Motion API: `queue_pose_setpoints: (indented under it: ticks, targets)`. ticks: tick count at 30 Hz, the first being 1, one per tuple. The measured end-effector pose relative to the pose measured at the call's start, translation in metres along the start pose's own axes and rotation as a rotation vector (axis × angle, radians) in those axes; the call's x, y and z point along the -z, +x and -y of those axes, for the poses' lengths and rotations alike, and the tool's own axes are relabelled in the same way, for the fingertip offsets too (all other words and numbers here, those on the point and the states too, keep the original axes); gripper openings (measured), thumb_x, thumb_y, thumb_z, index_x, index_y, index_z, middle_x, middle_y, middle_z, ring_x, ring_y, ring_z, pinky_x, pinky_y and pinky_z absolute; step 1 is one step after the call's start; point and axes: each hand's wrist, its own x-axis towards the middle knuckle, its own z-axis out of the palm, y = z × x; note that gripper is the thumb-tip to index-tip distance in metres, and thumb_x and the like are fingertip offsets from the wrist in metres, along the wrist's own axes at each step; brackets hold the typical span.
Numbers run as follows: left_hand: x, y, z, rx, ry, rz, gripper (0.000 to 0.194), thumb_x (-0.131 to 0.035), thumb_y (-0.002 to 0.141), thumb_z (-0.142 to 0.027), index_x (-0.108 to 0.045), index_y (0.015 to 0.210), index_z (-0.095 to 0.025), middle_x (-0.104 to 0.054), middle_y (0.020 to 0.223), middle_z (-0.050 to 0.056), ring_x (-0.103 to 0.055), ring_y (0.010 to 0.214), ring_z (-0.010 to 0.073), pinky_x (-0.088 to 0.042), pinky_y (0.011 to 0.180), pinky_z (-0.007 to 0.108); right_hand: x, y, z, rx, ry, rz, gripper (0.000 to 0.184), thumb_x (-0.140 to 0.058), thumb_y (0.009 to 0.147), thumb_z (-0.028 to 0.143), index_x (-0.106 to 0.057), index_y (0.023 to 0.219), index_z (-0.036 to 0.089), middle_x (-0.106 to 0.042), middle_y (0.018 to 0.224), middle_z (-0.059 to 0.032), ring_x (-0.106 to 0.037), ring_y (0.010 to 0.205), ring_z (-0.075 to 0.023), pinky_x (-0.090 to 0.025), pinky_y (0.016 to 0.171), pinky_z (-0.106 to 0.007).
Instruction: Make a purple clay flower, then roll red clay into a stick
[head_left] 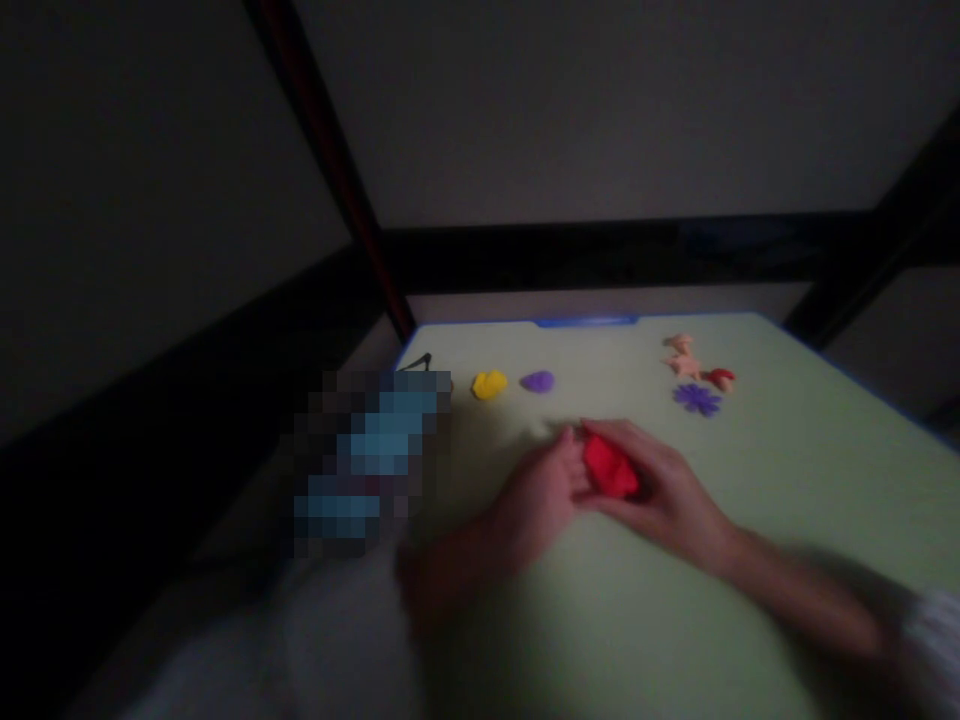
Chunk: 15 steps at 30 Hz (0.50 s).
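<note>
A red lump of modelling clay (611,467) is held between both hands over the pale green table. My right hand (671,492) wraps it from the right, thumb on the near side and fingers over the far side. From the left, the curled fingers of my left hand (541,497) press against the lump; its palm is partly turned away. Beyond the hands lie a yellow clay lump (490,384) and a smaller purple lump (538,382). The picture is dim and slightly blurred.
At the back right are a purple flower shape (697,400), a red-capped mushroom shape (721,379), a peach star shape (684,364) and a peach mushroom-like piece (680,342). A pixelated bluish area (390,425) covers the left edge. The table (795,440) has a blue rim.
</note>
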Motion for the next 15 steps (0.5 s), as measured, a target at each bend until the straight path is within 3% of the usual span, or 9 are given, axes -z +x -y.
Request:
queue_pose_setpoints:
  ticks: [8, 11, 15]
  targets:
    - [0.003, -0.001, -0.001, 0.06, -0.161, -0.061, 0.025, -0.041, 0.09, -0.032, -0.057, 0.087, -0.013, -0.066, 0.083, 0.009, -0.063, 0.088, 0.0199, -0.043, 0.085, 0.033, 0.006, 0.003, 0.008, -0.139, 0.206, -0.133, 0.024, -0.073, 0.07, 0.033, -0.072, 0.091, 0.023, -0.074, 0.092, -0.0066, -0.069, 0.083, -0.0222, -0.056, 0.078, -0.037]
    - [0.004, -0.001, 0.0, 0.068, -0.179, -0.071, 0.022, -0.047, 0.087, -0.032, -0.058, 0.084, -0.014, -0.067, 0.083, 0.008, -0.063, 0.083, 0.018, -0.042, 0.086, 0.032, 0.006, 0.004, 0.013, -0.214, 0.252, -0.168, 0.026, -0.077, 0.066, 0.027, -0.072, 0.091, 0.022, -0.075, 0.089, -0.0059, -0.07, 0.078, -0.0215, -0.058, 0.075, -0.036]
    - [0.01, 0.003, 0.004, -0.046, 0.035, 0.083, 0.021, -0.053, 0.082, -0.036, -0.058, 0.088, -0.017, -0.066, 0.086, 0.005, -0.063, 0.081, 0.018, -0.045, 0.08, 0.033, 0.006, 0.003, 0.018, -0.243, 0.367, -0.221, 0.036, -0.077, 0.063, 0.02, -0.069, 0.098, 0.021, -0.075, 0.084, -0.0044, -0.072, 0.071, -0.0201, -0.061, 0.065, -0.03]
